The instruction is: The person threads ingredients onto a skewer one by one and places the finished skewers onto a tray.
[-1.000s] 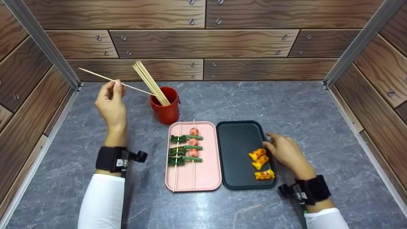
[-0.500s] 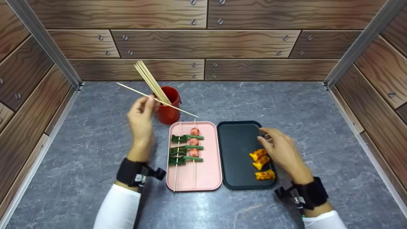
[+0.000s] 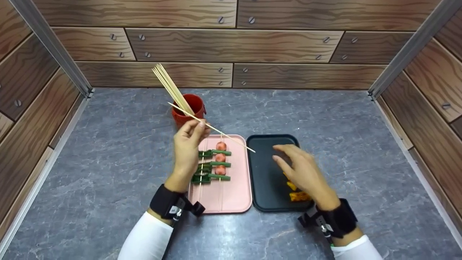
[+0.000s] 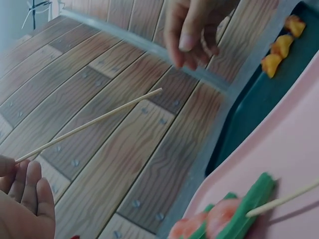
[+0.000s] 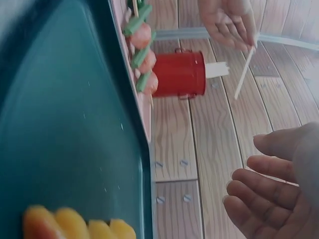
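Observation:
A thin wooden skewer (image 3: pixel 231 138) is pinched between the thumb and fingers of my left hand (image 3: pixel 187 146), above the pink tray (image 3: pixel 238 187). Its free end slants down to the right, over the seam between the two trays. My right hand (image 3: pixel 303 171) hovers over the dark tray (image 3: pixel 265 169), fingers spread and holding nothing. Beneath it lie several yellow, browned food pieces (image 3: pixel 299 196), partly hidden by the hand. On the pink tray are two loaded skewers, one through dark green pieces (image 3: pixel 203 178), the other through pink balls (image 3: pixel 220 170) and green stalks (image 3: pixel 220 153).
Behind my left hand stands a red bucket (image 3: pixel 195 103) holding a leaning bundle of skewers (image 3: pixel 172 88). The two trays lie side by side on the grey marbled surface (image 3: pixel 108 151). Wood-patterned walls (image 3: pixel 180 43) enclose the back and sides.
My left hand has carried the skewer right and toward me, from left of the bucket to over the pink tray. My right hand has moved left from the dark tray's right edge.

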A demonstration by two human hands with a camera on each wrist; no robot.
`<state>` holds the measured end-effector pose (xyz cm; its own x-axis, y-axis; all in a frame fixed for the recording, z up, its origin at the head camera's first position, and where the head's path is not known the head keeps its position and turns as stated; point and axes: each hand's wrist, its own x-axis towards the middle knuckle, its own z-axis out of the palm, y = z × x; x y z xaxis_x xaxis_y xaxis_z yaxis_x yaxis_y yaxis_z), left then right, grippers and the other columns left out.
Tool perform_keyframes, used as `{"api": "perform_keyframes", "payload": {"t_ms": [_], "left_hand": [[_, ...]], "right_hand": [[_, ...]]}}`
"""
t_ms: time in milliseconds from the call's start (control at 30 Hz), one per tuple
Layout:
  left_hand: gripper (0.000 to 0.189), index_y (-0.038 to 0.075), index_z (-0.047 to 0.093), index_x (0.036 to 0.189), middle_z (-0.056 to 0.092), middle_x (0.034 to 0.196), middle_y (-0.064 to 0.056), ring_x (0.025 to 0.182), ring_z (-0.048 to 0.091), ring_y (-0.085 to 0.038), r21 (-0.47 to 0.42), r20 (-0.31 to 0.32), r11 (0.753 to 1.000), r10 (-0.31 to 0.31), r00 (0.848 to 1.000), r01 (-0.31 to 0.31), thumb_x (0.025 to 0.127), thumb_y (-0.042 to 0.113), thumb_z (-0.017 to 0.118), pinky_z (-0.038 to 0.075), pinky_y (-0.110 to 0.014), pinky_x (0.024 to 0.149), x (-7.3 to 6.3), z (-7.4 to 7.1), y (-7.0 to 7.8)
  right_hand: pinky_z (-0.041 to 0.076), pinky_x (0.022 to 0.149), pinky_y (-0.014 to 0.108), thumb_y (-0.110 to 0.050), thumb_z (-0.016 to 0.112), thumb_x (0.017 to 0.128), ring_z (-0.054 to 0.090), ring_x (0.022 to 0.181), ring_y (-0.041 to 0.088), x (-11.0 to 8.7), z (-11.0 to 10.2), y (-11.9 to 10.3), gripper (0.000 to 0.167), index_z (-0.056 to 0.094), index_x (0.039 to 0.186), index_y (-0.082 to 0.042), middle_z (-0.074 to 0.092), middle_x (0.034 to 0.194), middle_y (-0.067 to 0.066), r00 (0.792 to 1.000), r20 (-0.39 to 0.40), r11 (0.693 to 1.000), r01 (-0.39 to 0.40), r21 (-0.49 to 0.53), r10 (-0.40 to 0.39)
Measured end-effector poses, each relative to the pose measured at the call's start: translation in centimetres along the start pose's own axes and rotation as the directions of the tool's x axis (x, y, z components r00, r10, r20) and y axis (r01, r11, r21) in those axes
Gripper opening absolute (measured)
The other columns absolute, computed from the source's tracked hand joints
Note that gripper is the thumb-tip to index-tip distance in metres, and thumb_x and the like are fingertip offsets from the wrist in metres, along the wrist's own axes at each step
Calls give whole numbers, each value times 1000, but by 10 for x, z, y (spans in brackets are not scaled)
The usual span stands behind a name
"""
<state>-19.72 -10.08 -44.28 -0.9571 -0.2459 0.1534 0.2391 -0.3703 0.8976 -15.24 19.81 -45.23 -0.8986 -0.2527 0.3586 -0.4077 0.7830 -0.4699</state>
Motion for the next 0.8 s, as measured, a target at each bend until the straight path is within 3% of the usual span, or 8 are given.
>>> {"api": "perform_keyframes", "payload": {"t_ms": [100, 333, 600, 800], "left_hand": [[16, -10, 69, 111, 76, 86, 6, 80, 74, -7, 30, 47, 999, -26, 999, 24, 103, -1, 59, 62, -23, 82, -7, 4, -2], [16, -9, 70, 112, 77, 89, 6, 83, 75, -8, 108, 130, 992, -78, 988, 64, 104, 3, 61, 63, -26, 85, -20, 8, -12], [16, -11, 70, 108, 77, 87, 3, 80, 74, -8, 144, 170, 987, -94, 981, 69, 103, 2, 64, 63, -25, 78, -24, 12, -23], [19, -15, 67, 108, 77, 87, 1, 80, 72, -5, 164, 165, 984, -104, 981, 76, 102, 3, 65, 61, -22, 78, -27, 14, -26]], "right_hand": [[60, 95, 49, -17, 74, 99, 73, 112, 31, -3, 5, -4, 31, 73, 129, -7, 76, 124, 12, 998, -20, 999, 53, -7, -53], [63, 81, 41, -16, 76, 97, 74, 100, 26, -10, 13, -8, 32, 73, 128, -6, 77, 120, 12, 995, -7, 995, 99, -15, -100], [65, 79, 40, -16, 74, 99, 78, 91, 22, -10, 19, -11, 25, 76, 121, -6, 81, 109, 9, 994, 82, 997, 73, 20, -74], [59, 71, 34, -21, 73, 100, 71, 78, 14, -10, 23, -14, 17, 79, 114, -13, 82, 99, 2, 988, 130, 996, 84, -28, -80]]}}
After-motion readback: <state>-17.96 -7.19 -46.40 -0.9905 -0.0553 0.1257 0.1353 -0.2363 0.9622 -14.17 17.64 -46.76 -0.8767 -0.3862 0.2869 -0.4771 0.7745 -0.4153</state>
